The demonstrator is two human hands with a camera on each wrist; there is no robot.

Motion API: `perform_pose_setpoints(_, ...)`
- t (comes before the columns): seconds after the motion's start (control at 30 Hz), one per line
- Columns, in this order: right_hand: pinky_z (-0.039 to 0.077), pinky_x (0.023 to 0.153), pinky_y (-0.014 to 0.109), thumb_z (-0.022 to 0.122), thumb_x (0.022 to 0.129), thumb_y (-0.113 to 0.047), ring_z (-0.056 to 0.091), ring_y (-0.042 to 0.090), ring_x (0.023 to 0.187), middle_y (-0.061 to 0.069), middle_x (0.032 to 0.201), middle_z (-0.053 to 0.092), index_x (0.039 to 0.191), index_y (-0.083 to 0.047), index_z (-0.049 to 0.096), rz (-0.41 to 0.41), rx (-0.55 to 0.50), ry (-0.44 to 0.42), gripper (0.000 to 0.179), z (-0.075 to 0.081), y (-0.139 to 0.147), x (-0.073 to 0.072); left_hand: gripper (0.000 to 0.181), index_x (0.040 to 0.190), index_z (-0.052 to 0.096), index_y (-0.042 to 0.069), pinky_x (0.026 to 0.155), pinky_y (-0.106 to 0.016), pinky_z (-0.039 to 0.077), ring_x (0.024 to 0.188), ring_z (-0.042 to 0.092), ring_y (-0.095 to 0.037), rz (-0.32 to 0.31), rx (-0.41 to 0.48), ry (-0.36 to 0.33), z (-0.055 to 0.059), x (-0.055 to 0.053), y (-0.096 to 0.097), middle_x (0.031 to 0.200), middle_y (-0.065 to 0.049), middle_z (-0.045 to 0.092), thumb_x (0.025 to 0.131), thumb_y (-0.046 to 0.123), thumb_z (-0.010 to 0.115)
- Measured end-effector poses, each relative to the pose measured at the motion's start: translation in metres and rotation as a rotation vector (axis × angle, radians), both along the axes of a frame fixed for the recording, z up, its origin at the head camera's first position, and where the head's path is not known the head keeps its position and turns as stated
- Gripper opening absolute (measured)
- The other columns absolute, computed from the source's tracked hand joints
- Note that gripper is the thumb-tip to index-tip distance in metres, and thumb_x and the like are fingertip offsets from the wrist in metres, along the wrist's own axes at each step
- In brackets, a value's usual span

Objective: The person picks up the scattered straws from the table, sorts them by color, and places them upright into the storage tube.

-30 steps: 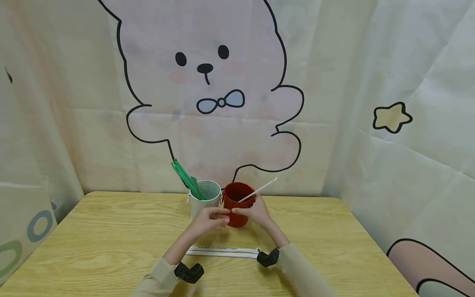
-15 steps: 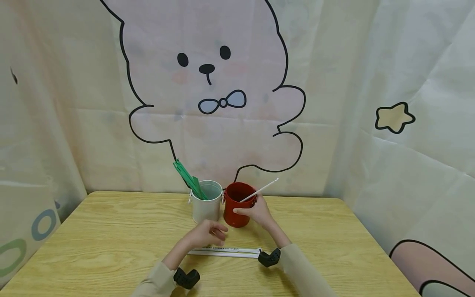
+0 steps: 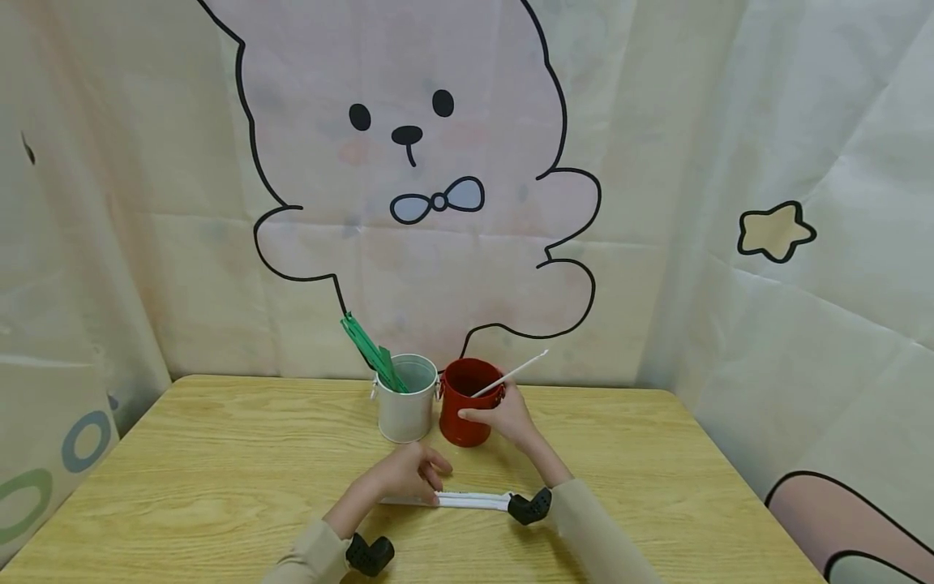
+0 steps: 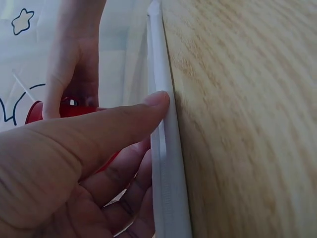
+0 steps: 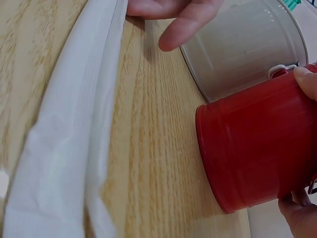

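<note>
A long white paper packet lies flat on the wooden table in front of me. My left hand is on its left end. In the left wrist view the thumb presses one edge of the packet and the curled fingers lie against the other. My right hand grips the red cup from its right side. A white stick leans out of the cup. The right wrist view shows the red cup and the packet close up.
A white tin bucket holding green sticks stands touching the red cup's left side, also seen as the tin in the right wrist view. A cartoon-printed curtain hangs behind and beside the table.
My left hand has drawn back from the red cup toward me and come down onto the left end of the white packet. The right hand stays on the cup.
</note>
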State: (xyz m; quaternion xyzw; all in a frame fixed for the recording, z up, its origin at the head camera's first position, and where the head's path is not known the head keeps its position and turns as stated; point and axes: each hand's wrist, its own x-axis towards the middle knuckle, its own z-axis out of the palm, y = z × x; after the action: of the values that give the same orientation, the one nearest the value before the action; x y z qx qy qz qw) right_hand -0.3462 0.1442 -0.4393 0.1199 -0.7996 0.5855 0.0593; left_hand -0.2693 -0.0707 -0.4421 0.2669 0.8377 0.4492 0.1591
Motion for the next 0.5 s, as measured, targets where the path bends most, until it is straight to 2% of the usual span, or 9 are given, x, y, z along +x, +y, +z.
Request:
perform_pose_setpoints(0.23, 0.040, 0.107, 0.050, 0.088, 0.066, -0.013, 0.049, 0.028, 0.126, 0.009, 0.135, 0.054, 0.139, -0.011, 0.041, -0.004, -0.004, -0.002, 0.087, 0.0011, 0.0001, -0.0004, 0.026, 0.095, 0.072, -0.001, 0.061, -0.021, 0.046, 0.067, 0.056, -0.009, -0.027, -0.055, 0.036, 0.0044, 0.0063, 0.0024, 0.074, -0.003, 0.067, 0.070, -0.005, 0.078)
perform_pose_setpoints(0.5, 0.040, 0.106, 0.051, 0.086, 0.068, -0.008, 0.049, 0.030, 0.126, 0.013, 0.135, 0.054, 0.140, -0.007, 0.041, 0.008, -0.008, 0.000, 0.085, 0.0045, -0.0008, 0.0025, 0.016, 0.088, 0.075, 0.003, 0.062, -0.017, 0.048, 0.068, 0.056, -0.004, -0.067, -0.072, 0.063, 0.0033, 0.0054, 0.0015, 0.078, -0.003, 0.071, 0.074, -0.003, 0.078)
